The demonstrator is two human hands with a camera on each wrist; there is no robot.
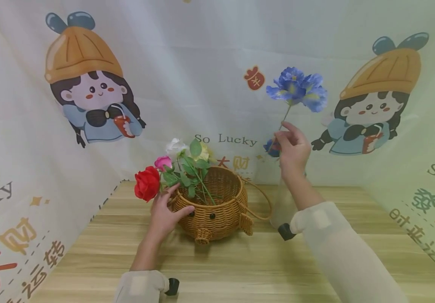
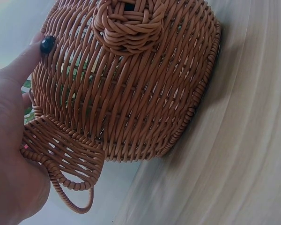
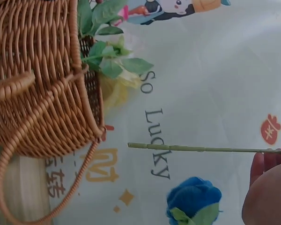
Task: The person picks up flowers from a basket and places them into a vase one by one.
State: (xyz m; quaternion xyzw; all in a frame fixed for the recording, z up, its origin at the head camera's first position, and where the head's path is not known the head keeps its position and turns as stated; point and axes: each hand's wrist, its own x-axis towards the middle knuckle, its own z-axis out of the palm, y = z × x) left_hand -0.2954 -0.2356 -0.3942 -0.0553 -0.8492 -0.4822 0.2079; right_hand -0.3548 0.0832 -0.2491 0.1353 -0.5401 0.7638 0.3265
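Note:
A round wicker basket (image 1: 225,223) with a woven snout, dark bead eyes and ears stands on the table. My left hand (image 1: 163,212) grips its left side, thumb by one eye (image 2: 48,44) and palm against a woven ear (image 2: 65,150). Out of the opening lean a red rose (image 1: 147,184), a pink flower (image 1: 163,163), a white flower (image 1: 176,146) and a yellow flower (image 1: 202,152). Right of the basket, my right hand (image 1: 295,149) pinches the thin stem (image 3: 201,149) of a blue-violet artificial flower (image 1: 296,89), its bloom above the fingers and the cut end pointing at the basket.
Behind my right hand is a blue rose (image 3: 194,199), above a pale see-through vessel (image 1: 282,202) partly covered by the forearm. The basket's looped handle (image 1: 264,198) hangs to the right. A printed cloth (image 1: 202,84) encloses the wood-grain table (image 1: 232,273).

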